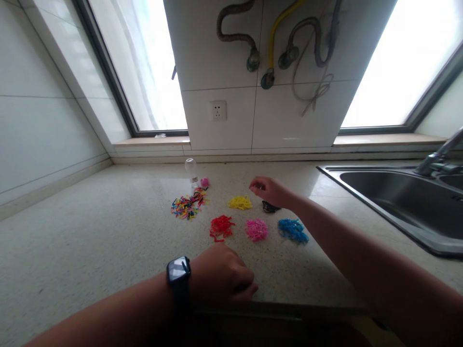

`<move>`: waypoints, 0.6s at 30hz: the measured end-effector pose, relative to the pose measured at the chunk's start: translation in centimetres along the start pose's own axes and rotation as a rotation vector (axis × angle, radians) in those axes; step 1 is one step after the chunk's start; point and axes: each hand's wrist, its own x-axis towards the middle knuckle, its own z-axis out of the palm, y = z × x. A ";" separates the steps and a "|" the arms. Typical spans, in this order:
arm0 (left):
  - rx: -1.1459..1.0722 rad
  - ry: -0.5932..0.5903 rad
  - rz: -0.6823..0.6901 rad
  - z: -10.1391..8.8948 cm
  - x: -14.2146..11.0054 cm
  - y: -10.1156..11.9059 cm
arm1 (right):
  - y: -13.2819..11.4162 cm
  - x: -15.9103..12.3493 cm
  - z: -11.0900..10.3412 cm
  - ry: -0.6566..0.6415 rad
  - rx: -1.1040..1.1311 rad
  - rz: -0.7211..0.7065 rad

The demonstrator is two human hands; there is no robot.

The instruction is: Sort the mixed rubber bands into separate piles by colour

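My left hand (224, 274), below a dark smartwatch (178, 270) on the wrist, is curled closed near the counter's front edge; the inside of its grip is hidden. Over the far side of a pile of black rubber bands (269, 207) hovers my right hand (266, 187), its fingers bent and drawn together; I cannot make out anything in them. Nearby lie piles of yellow bands (239, 202), red bands (221, 227), pink bands (257, 230) and blue bands (292, 230). A mixed heap of coloured bands (187, 206) spreads to the left.
Behind the mixed heap are a clear bottle (191, 169) and a small pink object (205, 182). A steel sink (379, 193) with a faucet (439, 156) is set into the speckled counter (90, 241) at right. The tiled wall carries a socket (218, 110) and hoses (272, 43).
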 end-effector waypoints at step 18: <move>-0.037 -0.018 0.013 -0.1 0.0 -0.4 | -9.7 10.5 9.7 -0.436 -0.334 -0.236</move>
